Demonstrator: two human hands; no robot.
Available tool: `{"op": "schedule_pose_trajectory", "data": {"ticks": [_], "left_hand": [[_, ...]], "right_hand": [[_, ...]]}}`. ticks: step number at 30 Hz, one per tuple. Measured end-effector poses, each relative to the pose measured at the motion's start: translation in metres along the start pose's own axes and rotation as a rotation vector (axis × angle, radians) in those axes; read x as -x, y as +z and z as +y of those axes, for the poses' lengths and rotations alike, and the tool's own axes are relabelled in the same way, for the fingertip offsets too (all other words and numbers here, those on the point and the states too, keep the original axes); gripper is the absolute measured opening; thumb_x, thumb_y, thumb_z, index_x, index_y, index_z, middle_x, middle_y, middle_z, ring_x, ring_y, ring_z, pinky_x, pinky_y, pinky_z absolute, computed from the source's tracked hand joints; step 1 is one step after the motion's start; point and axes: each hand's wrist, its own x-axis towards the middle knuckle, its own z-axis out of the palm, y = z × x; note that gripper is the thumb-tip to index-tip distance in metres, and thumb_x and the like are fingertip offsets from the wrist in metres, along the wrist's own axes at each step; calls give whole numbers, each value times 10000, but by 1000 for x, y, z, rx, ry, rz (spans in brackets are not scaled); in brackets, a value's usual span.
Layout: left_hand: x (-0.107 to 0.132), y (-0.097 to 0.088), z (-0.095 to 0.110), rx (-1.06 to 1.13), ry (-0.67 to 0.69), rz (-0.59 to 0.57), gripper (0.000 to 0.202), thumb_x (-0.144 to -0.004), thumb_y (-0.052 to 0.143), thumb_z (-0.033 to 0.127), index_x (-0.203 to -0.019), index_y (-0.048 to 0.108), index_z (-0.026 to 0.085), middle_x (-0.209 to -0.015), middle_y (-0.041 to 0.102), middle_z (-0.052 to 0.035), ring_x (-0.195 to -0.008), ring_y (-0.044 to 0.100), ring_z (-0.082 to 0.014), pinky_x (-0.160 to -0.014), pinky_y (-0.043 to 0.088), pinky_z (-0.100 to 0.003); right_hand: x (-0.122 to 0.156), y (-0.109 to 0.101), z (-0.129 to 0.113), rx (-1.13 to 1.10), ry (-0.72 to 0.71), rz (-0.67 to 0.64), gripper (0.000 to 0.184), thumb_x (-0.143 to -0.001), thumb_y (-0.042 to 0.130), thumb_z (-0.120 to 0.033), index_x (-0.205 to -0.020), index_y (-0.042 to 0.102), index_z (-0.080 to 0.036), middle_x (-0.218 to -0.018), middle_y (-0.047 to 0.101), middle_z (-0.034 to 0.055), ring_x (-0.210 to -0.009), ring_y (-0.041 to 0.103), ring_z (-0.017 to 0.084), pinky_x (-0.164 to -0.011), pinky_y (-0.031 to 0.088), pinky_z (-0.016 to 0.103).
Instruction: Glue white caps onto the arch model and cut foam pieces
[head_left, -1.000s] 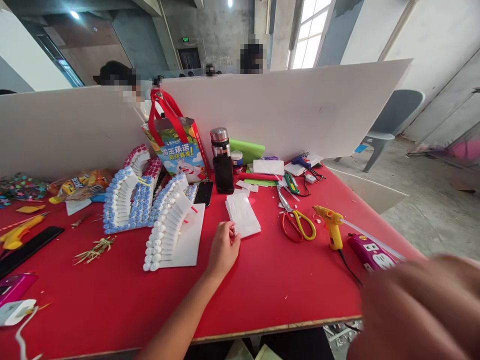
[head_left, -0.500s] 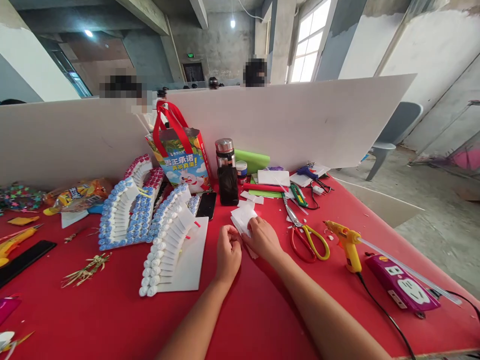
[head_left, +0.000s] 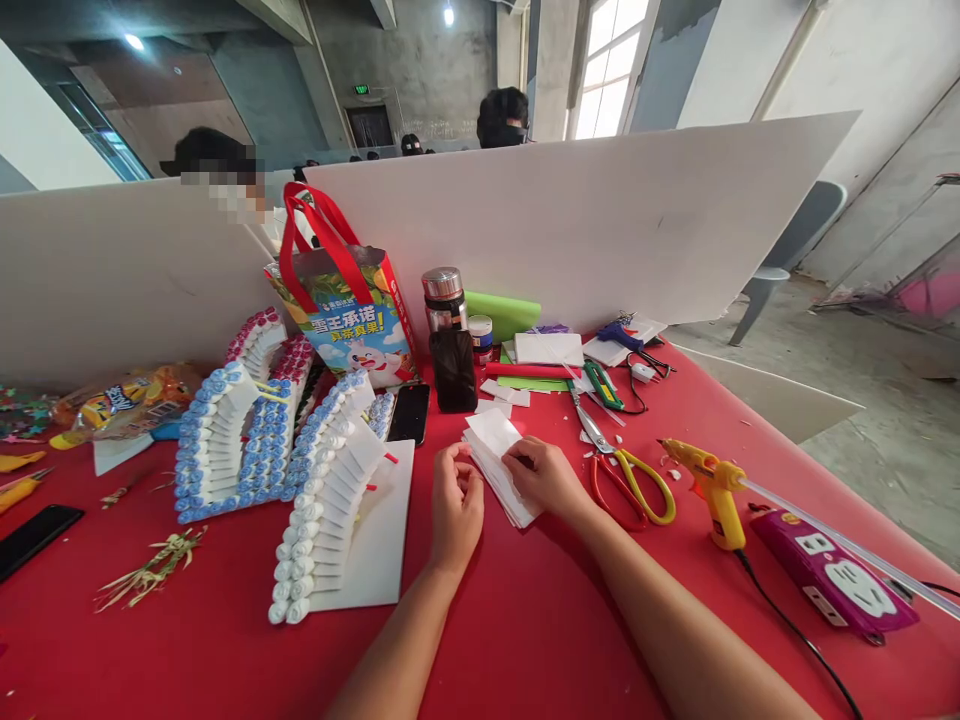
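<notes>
A stack of white paper strips (head_left: 495, 455) lies slantwise on the red table. My right hand (head_left: 551, 480) rests over its right side, fingers bent and pinching at the paper's edge. Just left of the stack, my left hand (head_left: 457, 505) is curled with thumb and fingertips close together; whatever may be between them is hidden. Left of that hand, a curved piece built of white paper rolls (head_left: 304, 540) and folded strips sits on a white board (head_left: 382, 560). Similar blue-and-white roll pieces (head_left: 217, 440) stand behind it.
Pliers-like shears (head_left: 600, 440) with red and yellow handles lie right of my hands. Farther right are a yellow glue gun (head_left: 709, 480) and a purple power strip (head_left: 832, 570). A bottle (head_left: 446, 300), a phone (head_left: 409, 412) and a gift bag (head_left: 349, 310) stand or lie behind.
My right hand has shifted slightly right, and more of the paper stack shows between my hands. My left hand stays curled beside it. The camera view has tilted down a little.
</notes>
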Motion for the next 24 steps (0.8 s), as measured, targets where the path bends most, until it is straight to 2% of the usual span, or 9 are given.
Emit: {"op": "schedule_pose_trajectory", "data": {"ticks": [6, 13, 15, 19, 22, 24], "left_hand": [[-2, -1, -3, -14, 25, 27, 255, -896, 536, 221, -1151, 521, 214, -1113, 606, -88, -773, 596, -145, -678, 490, -279], [-1, -3, -4, -19, 31, 22, 260, -932, 551, 334, -1169, 515, 232, -1213, 575, -90, -826, 606, -149, -703, 498, -282], [0, -4, -4, -8, 12, 10, 259, -930, 555, 330, -1166, 517, 230, -1209, 585, -92, -828, 614, -152, -698, 496, -279], [0, -3, -3, 11, -7, 7, 253, -922, 565, 311, -1157, 521, 228, -1192, 602, -93, -811, 617, -147, -696, 494, -277], [0, -3, -2, 6, 2, 16, 238, -923, 558, 287, -1152, 521, 234, -1188, 603, -82, -804, 612, -139, -703, 495, -276], [0, -3, -1, -2, 14, 18, 229, -925, 551, 277, -1148, 522, 232, -1194, 598, -81, -802, 610, -135, -701, 494, -274]], "right_hand": [[2, -2, -4, 8, -12, 73, 134, -858, 546, -222, -748, 610, -181, -737, 618, 12, -649, 535, 138, -627, 374, 242], [6, -16, -9, 11, -113, 219, 173, -890, 548, -252, -727, 542, -195, -723, 578, 5, -670, 515, 144, -650, 380, 258], [7, -17, -9, 10, -120, 204, 154, -893, 555, -249, -749, 566, -196, -755, 598, 15, -704, 532, 154, -667, 391, 263], [8, -14, -10, 10, -135, 137, 165, -885, 477, -136, -845, 623, -201, -856, 653, 38, -799, 577, 170, -729, 418, 275], [8, -11, -12, 74, -95, 93, 99, -871, 597, -254, -945, 621, -192, -888, 657, 46, -841, 584, 189, -767, 432, 294], [9, -8, -14, 170, -82, 45, 229, -819, 697, -353, -951, 618, -183, -902, 651, 56, -862, 578, 204, -780, 432, 304]]}}
